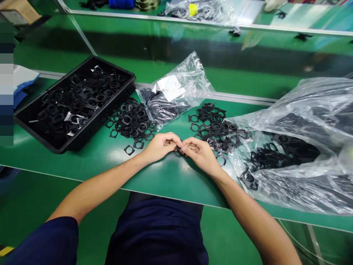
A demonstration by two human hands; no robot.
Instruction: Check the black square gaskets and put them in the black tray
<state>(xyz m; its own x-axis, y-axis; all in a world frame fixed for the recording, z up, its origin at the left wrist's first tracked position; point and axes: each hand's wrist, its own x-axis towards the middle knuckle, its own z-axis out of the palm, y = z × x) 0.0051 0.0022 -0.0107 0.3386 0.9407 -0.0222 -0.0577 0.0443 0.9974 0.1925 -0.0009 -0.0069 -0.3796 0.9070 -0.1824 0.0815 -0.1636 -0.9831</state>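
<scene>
My left hand (160, 147) and my right hand (200, 154) meet over the green bench top, and their fingertips pinch a small black part (180, 150) that they mostly hide. Just beyond my left hand lies a loose pile of flat black square rings with round holes (131, 123). A second loose pile of these rings (216, 129) lies just beyond my right hand. A large clear plastic bag (292, 147) full of the same black rings lies open to the right of my right hand.
A black plastic tray (95, 127) holding many black rings stands at the left of the green bench (165, 180). Behind the piles lies a smaller clear bag of black parts with a white label (168, 88). A metal-edged second bench (154, 18) lies further ahead.
</scene>
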